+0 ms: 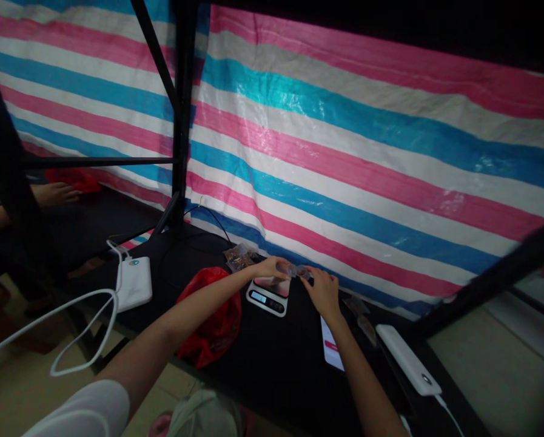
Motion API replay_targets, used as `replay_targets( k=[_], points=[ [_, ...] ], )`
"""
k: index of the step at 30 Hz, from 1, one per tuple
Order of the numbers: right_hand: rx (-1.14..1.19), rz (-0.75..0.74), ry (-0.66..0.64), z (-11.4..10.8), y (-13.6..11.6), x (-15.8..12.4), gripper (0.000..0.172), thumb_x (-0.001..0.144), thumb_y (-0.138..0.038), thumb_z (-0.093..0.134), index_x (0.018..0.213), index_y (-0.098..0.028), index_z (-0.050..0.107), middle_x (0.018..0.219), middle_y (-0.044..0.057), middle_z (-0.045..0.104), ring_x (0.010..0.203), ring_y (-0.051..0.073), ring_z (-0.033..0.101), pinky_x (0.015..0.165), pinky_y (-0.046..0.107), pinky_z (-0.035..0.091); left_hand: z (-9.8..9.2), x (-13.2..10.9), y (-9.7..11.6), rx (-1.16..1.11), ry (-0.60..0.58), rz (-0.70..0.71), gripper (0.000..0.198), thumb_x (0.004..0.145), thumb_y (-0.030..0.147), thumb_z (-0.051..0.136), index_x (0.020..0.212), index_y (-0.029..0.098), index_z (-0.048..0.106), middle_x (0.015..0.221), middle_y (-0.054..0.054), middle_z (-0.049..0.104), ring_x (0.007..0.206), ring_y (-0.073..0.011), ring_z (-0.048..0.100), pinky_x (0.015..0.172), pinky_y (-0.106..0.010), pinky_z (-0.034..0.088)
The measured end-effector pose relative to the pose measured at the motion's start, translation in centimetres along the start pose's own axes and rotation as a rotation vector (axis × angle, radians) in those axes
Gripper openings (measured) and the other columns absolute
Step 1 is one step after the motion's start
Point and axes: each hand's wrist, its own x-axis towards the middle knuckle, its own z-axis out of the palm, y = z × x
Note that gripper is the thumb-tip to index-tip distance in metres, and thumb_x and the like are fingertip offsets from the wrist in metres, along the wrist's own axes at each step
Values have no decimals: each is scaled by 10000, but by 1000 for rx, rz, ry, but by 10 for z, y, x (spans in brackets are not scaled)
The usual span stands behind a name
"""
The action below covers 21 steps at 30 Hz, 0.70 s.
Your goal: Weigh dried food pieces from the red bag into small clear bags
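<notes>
Clear plastic pouch (294, 269), small and crinkly, sits pinched between both hands just above the digital scale (268, 295) at the centre of the frame. It looks light, thin and limp, probably slippery, so its edges seem the surest place to grip. Left hand (272, 267) closes its fingertips on the pouch's left end; right hand (322, 291) nips the right end. What is inside the pouch is too small to tell. Just behind the left hand lies another clear packet (238, 257) with brownish contents. Left of the scale slumps a red plastic bag (212, 315), contents hidden. Below the right wrist lies a phone (332, 346), and white power banks (134, 282) rest at the lower left and lower right on the black table (272, 364).
</notes>
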Motion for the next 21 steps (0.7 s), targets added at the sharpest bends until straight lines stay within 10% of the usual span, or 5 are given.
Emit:
replay_targets(
  k=[9,21],
  points=[
    [-289,-324,21,-38,-24,25,287,843,-169,435,1114,-207,522,1044,93,579,912,238,484,817,393,264,12,-9,17,-445,84,-37,560,471,328,797,948,107,604,833,-46,642,784,-136,591,831,-315,422],
    [-354,-461,76,-51,-30,28,314,837,-101,365,1099,-138,532,1133,139,561,1022,261,453,884,404,263,-1,-14,26,-330,102,-23,549,537,344,767,992,89,593,767,-41,642,754,-145,591,780,-299,428]
  ],
)
